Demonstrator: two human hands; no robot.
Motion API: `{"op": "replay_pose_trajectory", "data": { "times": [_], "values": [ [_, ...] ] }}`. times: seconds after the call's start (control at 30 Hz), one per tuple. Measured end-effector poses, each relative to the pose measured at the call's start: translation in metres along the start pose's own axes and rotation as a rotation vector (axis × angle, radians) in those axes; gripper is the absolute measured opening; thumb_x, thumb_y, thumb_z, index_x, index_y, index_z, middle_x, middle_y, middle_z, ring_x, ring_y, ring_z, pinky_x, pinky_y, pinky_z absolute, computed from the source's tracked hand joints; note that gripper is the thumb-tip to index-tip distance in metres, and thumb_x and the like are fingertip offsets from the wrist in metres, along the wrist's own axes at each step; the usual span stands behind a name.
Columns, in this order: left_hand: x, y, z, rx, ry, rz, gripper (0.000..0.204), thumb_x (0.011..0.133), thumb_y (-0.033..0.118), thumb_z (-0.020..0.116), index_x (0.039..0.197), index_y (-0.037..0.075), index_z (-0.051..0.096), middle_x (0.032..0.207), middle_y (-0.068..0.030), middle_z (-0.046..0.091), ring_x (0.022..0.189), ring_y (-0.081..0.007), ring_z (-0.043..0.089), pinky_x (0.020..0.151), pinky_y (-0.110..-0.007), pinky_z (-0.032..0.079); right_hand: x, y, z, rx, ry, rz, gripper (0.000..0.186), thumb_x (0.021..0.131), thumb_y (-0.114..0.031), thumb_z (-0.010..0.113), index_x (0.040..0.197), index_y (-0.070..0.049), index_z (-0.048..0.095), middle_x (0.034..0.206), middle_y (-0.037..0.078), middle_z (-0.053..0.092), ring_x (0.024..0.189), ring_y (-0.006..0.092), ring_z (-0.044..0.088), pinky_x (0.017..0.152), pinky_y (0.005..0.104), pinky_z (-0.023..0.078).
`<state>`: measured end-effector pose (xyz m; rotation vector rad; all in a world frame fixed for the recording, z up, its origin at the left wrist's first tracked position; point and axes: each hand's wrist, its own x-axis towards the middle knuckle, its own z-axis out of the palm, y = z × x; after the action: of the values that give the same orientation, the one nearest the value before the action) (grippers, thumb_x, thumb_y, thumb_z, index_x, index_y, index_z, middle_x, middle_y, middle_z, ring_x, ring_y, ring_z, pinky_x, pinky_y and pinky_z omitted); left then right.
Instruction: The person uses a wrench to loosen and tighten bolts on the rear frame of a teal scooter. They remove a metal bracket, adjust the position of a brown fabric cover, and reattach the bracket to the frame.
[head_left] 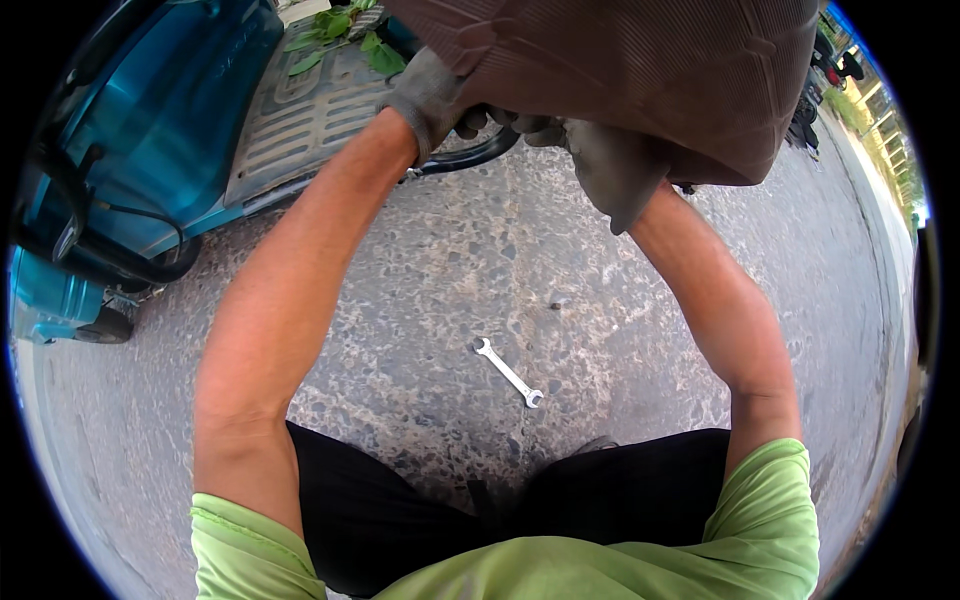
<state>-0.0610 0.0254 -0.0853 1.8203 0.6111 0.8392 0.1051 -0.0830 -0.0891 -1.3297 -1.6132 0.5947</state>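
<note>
A large brown ribbed, padded piece (640,60), like a seat, fills the top of the view, lifted in both hands. My left hand (435,100), in a grey glove, has its fingers curled under the lower left edge. My right hand (605,165), also gloved, grips the underside further right, its fingers partly in shadow. Below them a silver double-ended wrench (508,372) lies on the pavement between my arms.
On the left stands a teal vehicle (130,150) with black tubing and a ridged footboard (270,140). Green leaves (385,58) rest at its far end. The pavement (420,260) extends around me; a dark parked vehicle (805,120) shows at the far right.
</note>
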Motion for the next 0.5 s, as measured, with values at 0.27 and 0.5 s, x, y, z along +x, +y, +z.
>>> {"op": "replay_pose_trajectory", "data": {
  "times": [0.27, 0.5],
  "values": [
    [-0.004, 0.007, 0.0, 0.046, 0.02, -0.044, 0.021, 0.1, 0.025, 0.061, 0.103, 0.006, 0.066, 0.073, -0.0084, 0.071, 0.048, -0.013, 0.061, 0.036, -0.025, 0.04, -0.002, 0.021, 0.014, -1.229, 0.42, -0.757, 0.02, 0.099, -0.024, 0.063, 0.117, -0.021, 0.071, 0.107, -0.001, 0.072, 0.097, 0.0209, 0.069, 0.083, 0.0413, 0.056],
    [-0.001, 0.011, 0.004, -0.025, 0.087, -0.148, 0.025, 0.101, 0.029, 0.062, 0.105, 0.005, 0.066, 0.077, -0.009, 0.07, 0.051, -0.0137, 0.062, 0.036, -0.026, 0.038, -0.006, -0.014, 0.007, -0.098, -0.093, 0.265, 0.022, 0.101, -0.029, 0.063, 0.113, -0.012, 0.071, 0.098, 0.004, 0.07, 0.09, 0.0161, 0.069, 0.08, 0.0356, 0.056]
  ]
}}
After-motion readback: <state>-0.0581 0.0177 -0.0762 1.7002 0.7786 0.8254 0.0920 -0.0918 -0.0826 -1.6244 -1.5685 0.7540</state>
